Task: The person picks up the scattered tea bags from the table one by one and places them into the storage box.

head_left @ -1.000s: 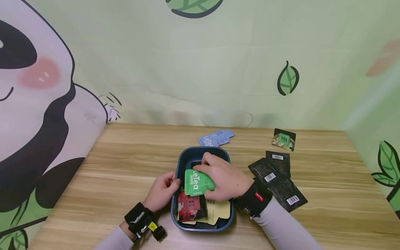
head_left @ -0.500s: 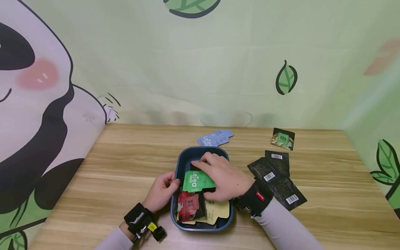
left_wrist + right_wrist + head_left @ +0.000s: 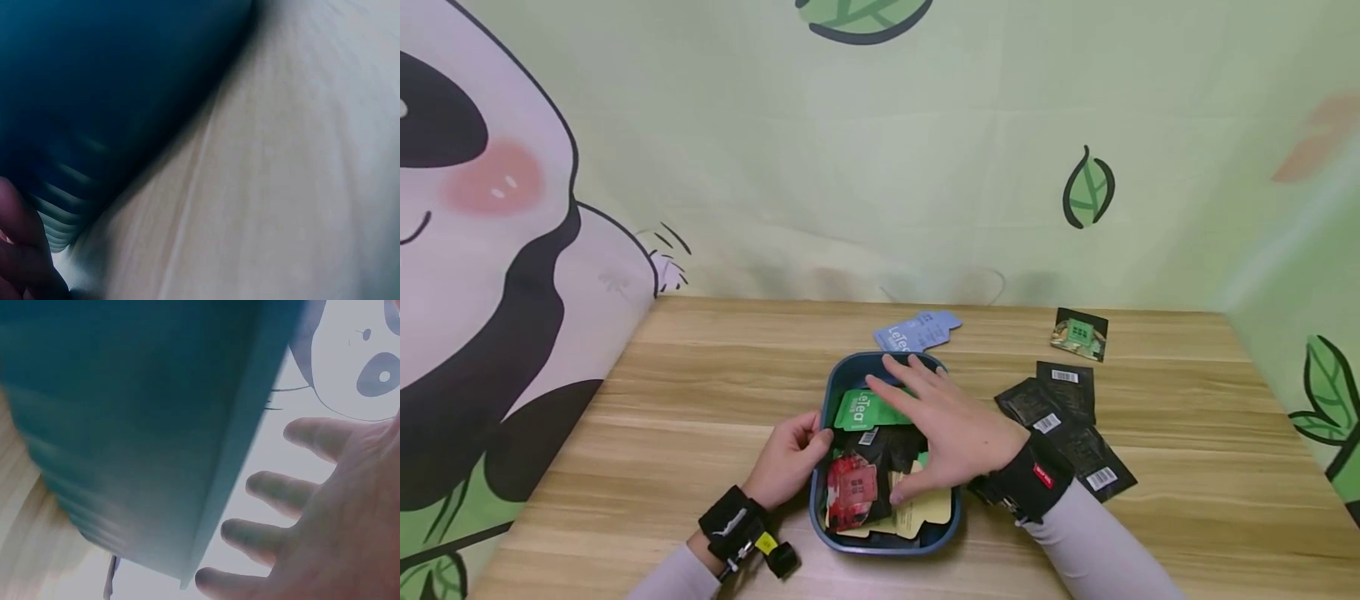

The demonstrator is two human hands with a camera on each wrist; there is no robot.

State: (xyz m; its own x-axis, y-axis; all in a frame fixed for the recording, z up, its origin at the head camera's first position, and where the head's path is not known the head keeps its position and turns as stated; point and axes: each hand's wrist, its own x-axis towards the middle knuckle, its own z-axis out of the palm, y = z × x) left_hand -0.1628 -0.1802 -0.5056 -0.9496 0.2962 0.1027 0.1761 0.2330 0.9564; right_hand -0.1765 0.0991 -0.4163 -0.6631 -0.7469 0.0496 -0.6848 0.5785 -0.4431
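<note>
A dark blue bin [image 3: 887, 552] with rounded corners holds several flat sachets. My left hand [image 3: 786, 458] grips its left rim, thumb on top; in the left wrist view its curled fingers [image 3: 25, 250] lie against the bin's ribbed outer wall [image 3: 112, 75]. Over the bin's right half, my right hand [image 3: 958, 429] is spread and holds nothing; in the right wrist view its fingers [image 3: 275, 490] stand apart beside the rim. A green "LeTea" sachet [image 3: 861, 408] lies in the far part of the bin. Nearer are black sachets [image 3: 887, 443], a red one [image 3: 853, 493] and cream ones [image 3: 936, 507].
Behind the bin, light blue sachets [image 3: 913, 333] lie on the wooden table [image 3: 715, 367]. To the right are overlapping black sachets [image 3: 1063, 433] with barcode labels, and farther back a black sachet with a green label [image 3: 1078, 333]. A printed curtain [image 3: 850, 167] hangs behind the table.
The right hand has let go of the green sachet, which now lies farther back in the bin. Its fingers have spread and it has shifted slightly right. The left hand has stayed put.
</note>
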